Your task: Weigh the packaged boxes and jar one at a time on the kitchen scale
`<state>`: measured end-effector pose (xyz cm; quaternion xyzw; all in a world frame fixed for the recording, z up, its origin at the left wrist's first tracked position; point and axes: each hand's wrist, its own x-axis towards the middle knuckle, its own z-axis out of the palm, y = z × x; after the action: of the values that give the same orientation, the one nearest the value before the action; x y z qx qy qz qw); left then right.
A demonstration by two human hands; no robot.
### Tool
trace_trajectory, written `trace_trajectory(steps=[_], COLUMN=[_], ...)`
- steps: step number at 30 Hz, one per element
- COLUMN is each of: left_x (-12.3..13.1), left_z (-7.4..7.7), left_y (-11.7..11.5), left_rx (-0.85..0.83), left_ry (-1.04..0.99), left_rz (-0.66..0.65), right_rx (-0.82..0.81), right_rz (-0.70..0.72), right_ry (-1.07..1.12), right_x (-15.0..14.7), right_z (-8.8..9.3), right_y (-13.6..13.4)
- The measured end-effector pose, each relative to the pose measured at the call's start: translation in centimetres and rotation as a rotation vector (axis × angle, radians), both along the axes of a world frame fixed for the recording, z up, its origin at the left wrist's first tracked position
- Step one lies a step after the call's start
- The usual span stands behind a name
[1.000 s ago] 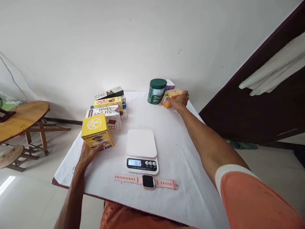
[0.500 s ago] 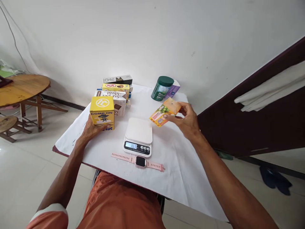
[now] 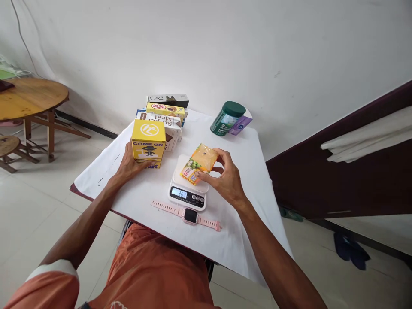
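My left hand (image 3: 131,165) grips the lower part of a yellow box (image 3: 149,137) marked "COME ON", at the front of a group of boxes. My right hand (image 3: 224,175) pinches a small orange and yellow packet (image 3: 200,163) with green fruit printed on it, tilted over the white kitchen scale (image 3: 178,177). Whether the packet touches the scale's plate I cannot tell. The scale's display reads 363. In front of it lies a pink-strapped smartwatch (image 3: 190,216), its strap stretched out flat.
Behind the yellow box stand a "Super Meal" box (image 3: 174,122), a yellow biscuit box (image 3: 165,109) and a black and grey box (image 3: 167,100). A green canister (image 3: 227,118) leans by a purple box (image 3: 242,123) at the back right. A wooden table (image 3: 35,96) is left.
My right hand has brought the packet leftward, from beside the scale to over its plate. My left hand still holds the yellow box. The camera view has shifted slightly.
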<state>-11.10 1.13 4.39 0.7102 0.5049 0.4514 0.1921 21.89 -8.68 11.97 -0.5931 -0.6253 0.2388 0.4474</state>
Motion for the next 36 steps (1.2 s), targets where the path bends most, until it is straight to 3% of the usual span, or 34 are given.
trace_trajectory(steps=[3, 6, 8, 10, 12, 14, 17, 19, 25, 28, 33, 36], left_x=[0.4, 1.6, 2.8, 4.2, 5.5, 6.4, 6.7, 6.5, 6.7, 6.9, 7.2, 7.3], left_z=[1.2, 3.0, 3.8, 4.0, 3.4, 2.2, 0.5, -0.1, 0.1, 0.4, 0.2, 0.0], left_y=[-1.2, -3.5, -5.3, -6.8, -7.8, -8.2, -8.1, -7.9, -7.9, -8.0, -8.0, -8.0], left_rx=[0.223, 0.556, 0.723, 0.758, 0.618, 0.342, -0.062, -0.190, -0.242, -0.241, -0.249, -0.255], left_ry=[-0.008, 0.022, 0.067, 0.087, 0.087, 0.082, 0.079, 0.074, 0.065, 0.072, 0.094, 0.097], left_rz=[0.096, 0.187, 0.126, -0.036, -0.215, -0.333, -0.422, -0.480, -0.514, -0.503, -0.488, -0.471], right_rx=[-0.041, -0.062, -0.067, -0.073, -0.084, -0.092, -0.091, -0.092, -0.085, -0.064, 0.106, 0.098], right_rz=[0.023, 0.039, 0.038, 0.041, 0.048, 0.047, 0.026, 0.014, 0.044, 0.021, -0.093, -0.112], right_ry=[-0.028, -0.076, -0.104, -0.132, -0.163, -0.185, -0.168, -0.144, -0.106, -0.038, -0.046, -0.039], right_x=[0.3, 0.6, 0.7, 0.7, 0.6, 0.3, -0.2, -0.4, 0.2, 1.3, 3.5, 3.7], right_z=[0.2, 0.8, 1.3, 1.7, 1.7, 1.5, 1.2, 1.1, 1.8, 2.4, 2.5, 1.5], right_y=[-0.3, -0.9, -1.2, -1.4, -1.3, -1.1, -0.6, -0.3, 0.8, 2.7, 10.2, 15.6])
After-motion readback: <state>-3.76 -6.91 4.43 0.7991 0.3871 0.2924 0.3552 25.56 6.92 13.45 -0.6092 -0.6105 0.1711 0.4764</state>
